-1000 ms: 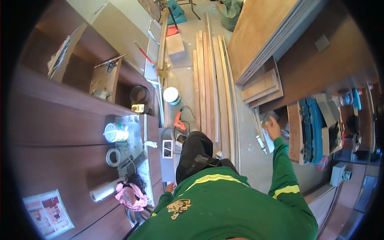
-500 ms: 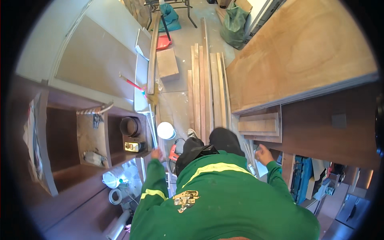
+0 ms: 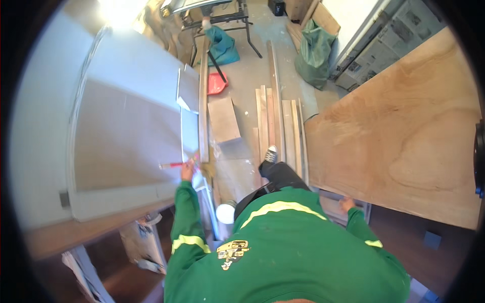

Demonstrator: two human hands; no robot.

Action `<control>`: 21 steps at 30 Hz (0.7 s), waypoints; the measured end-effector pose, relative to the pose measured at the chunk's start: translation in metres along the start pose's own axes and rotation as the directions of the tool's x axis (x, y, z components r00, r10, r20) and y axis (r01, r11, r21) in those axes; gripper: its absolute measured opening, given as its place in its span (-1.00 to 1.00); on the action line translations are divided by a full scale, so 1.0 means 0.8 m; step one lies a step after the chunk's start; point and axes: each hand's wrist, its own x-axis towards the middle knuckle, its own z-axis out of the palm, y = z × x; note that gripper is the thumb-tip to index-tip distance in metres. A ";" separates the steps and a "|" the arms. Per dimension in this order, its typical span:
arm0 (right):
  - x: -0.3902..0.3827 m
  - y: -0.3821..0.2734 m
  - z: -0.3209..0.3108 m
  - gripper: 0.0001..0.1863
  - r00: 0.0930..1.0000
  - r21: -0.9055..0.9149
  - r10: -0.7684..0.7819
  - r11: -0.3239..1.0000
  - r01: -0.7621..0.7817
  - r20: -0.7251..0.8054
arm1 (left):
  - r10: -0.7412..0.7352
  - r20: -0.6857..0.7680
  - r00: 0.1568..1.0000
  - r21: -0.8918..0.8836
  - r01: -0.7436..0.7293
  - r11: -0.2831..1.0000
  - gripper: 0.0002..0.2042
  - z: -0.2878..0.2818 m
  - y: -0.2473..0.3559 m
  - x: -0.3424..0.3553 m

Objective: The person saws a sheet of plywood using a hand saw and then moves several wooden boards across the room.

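Note:
My left hand (image 3: 186, 170) is over a red-handled tool (image 3: 173, 165), beside the leaning white boards (image 3: 189, 133); whether its fingers grip the handle is unclear. My right hand (image 3: 347, 204), blurred, hangs near the lower edge of a large plywood sheet (image 3: 394, 141), its fingers slightly curled and their hold unclear. Between my hands are my dark-trousered legs, one foot in a sneaker (image 3: 271, 154) among long timber strips (image 3: 262, 111). A white bucket (image 3: 225, 213) is partly hidden by my body.
Ahead lie a cardboard-coloured block (image 3: 222, 118), a red dustpan (image 3: 216, 83) and a teal bag (image 3: 221, 48) by a folding-legged stand (image 3: 222, 17). A green sack (image 3: 313, 60) stands at back right. Cabinet compartments (image 3: 136, 242) are at lower left.
I have moved forward between the stacks; the bucket and compartments now sit lower in view. My left hand has risen to the red handle, and my right hand has moved slightly rightward.

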 end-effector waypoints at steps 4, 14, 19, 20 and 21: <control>0.116 -0.113 -0.083 -0.40 0.557 -0.645 -0.753 0.238 0.726 0.350 | -0.685 0.002 0.728 -0.290 0.656 0.696 -0.74 0.107 -0.133 -0.079; 0.129 -0.677 -0.198 -0.35 0.850 0.175 -0.523 0.844 0.506 0.064 | -0.851 0.065 0.521 -0.147 0.848 0.509 -0.66 0.195 -0.007 0.018; 0.241 -0.868 -0.210 -0.34 0.830 0.209 -0.555 0.819 0.534 0.056 | -0.836 0.133 0.532 -0.071 0.846 0.528 -0.61 0.262 0.033 0.203; 0.268 -0.895 -0.211 -0.33 0.831 0.206 -0.554 0.820 0.534 0.050 | -0.835 0.146 0.530 -0.043 0.847 0.530 -0.60 0.275 0.045 0.250; 0.299 -0.912 -0.208 -0.33 0.848 0.180 -0.528 0.840 0.512 0.050 | -0.836 0.164 0.523 -0.013 0.849 0.528 -0.59 0.285 0.056 0.293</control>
